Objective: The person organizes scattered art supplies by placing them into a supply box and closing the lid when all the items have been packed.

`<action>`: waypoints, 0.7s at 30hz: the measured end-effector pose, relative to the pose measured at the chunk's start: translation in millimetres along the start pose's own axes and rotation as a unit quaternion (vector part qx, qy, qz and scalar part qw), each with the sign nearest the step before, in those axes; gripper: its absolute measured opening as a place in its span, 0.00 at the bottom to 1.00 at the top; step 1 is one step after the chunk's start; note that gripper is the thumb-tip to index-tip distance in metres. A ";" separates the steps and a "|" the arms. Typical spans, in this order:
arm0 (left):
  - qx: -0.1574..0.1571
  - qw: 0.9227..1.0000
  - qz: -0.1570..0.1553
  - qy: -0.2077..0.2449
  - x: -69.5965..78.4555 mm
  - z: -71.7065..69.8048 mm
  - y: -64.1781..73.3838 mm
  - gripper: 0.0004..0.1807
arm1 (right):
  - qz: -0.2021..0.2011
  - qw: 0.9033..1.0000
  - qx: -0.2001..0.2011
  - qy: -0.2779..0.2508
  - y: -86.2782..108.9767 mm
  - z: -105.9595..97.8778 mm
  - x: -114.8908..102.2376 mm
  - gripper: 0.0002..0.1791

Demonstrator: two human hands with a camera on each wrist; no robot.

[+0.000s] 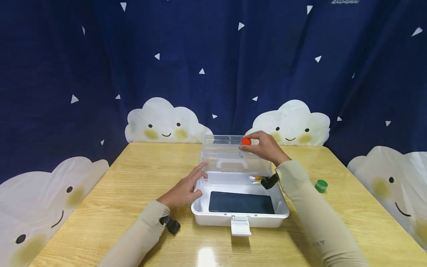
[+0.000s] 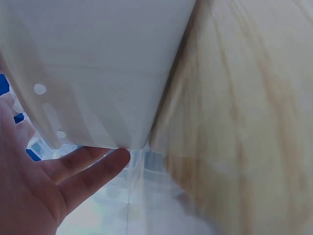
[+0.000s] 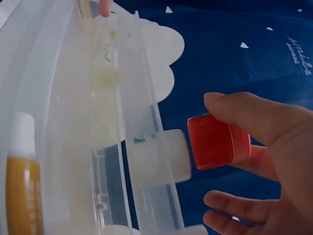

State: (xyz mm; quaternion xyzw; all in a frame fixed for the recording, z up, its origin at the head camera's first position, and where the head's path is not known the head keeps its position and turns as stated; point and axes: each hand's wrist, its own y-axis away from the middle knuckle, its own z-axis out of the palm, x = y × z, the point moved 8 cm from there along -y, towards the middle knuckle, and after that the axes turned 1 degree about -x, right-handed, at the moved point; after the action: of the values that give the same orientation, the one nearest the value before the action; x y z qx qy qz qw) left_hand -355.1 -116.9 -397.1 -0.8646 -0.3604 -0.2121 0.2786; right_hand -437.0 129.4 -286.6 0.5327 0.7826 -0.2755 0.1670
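Note:
My right hand (image 1: 263, 146) pinches a small red piece (image 3: 212, 142) between thumb and fingers, above the raised clear lid (image 1: 213, 163) of a white plastic box (image 1: 240, 221). The red piece shows a flat, squarish face and a ridged side in the right wrist view; its exact kind I cannot tell. My left hand (image 1: 183, 189) is at the box's left rim, its fingers extended along the side wall. Inside the box lie a dark flat rectangular panel (image 1: 241, 202) and an orange tube with a white cap (image 3: 24, 191), partly hidden by the right wrist in the head view.
A small green round container (image 1: 321, 186) stands on the wooden table (image 1: 160, 159) right of the box. The box's white latch (image 1: 241, 226) hangs down at its front. A dark blue curtain (image 1: 186, 44) with clouds hangs behind the table.

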 end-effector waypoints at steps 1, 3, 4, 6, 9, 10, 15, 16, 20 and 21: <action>-0.001 1.000 -0.001 0.001 -0.2 0.3 0.0 0.23 | 0.000 1.000 -0.002 0.000 -1.2 1.5 -0.7 0.28; 0.000 1.000 -0.002 0.002 -0.5 0.2 -0.2 0.23 | 0.004 1.000 -0.007 -0.001 -3.1 4.3 -1.7 0.28; 0.000 1.000 -0.001 0.003 -0.6 0.2 -0.5 0.23 | 0.003 1.000 -0.009 -0.001 -4.2 5.6 -2.6 0.28; -0.001 1.000 0.000 0.000 -0.5 0.2 -0.8 0.23 | 0.004 1.000 -0.014 -0.002 -5.8 7.8 -4.9 0.29; -0.002 1.000 0.003 -0.003 0.1 0.0 -1.0 0.23 | 0.004 1.000 -0.021 -0.005 -7.8 10.8 -8.7 0.30; -0.002 1.000 0.002 -0.002 0.2 -0.2 -1.0 0.23 | 0.004 1.000 -0.025 -0.007 -8.6 12.3 -9.7 0.31; -0.003 1.000 0.001 0.000 0.7 0.8 -0.7 0.23 | 0.016 0.999 -0.039 -0.014 -11.1 19.3 -10.7 0.33; -0.003 1.000 0.001 -0.001 0.9 1.0 -0.4 0.23 | 0.016 0.999 -0.040 -0.015 -11.7 20.7 -11.2 0.33; -0.003 1.000 -0.004 0.002 1.7 0.4 0.6 0.23 | 0.012 0.999 -0.047 -0.019 -13.9 25.6 -15.1 0.30; -0.002 1.000 -0.004 0.002 1.8 0.4 0.7 0.23 | 0.009 0.999 -0.048 -0.017 -14.3 27.0 -16.4 0.28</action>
State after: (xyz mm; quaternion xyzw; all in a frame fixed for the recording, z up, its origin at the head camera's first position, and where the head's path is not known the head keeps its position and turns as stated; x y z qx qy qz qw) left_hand -353.3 -116.2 -396.6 -0.8633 -0.3626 -0.2161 0.2767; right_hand -444.9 96.8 -295.2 0.5264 0.7870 -0.2451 0.2085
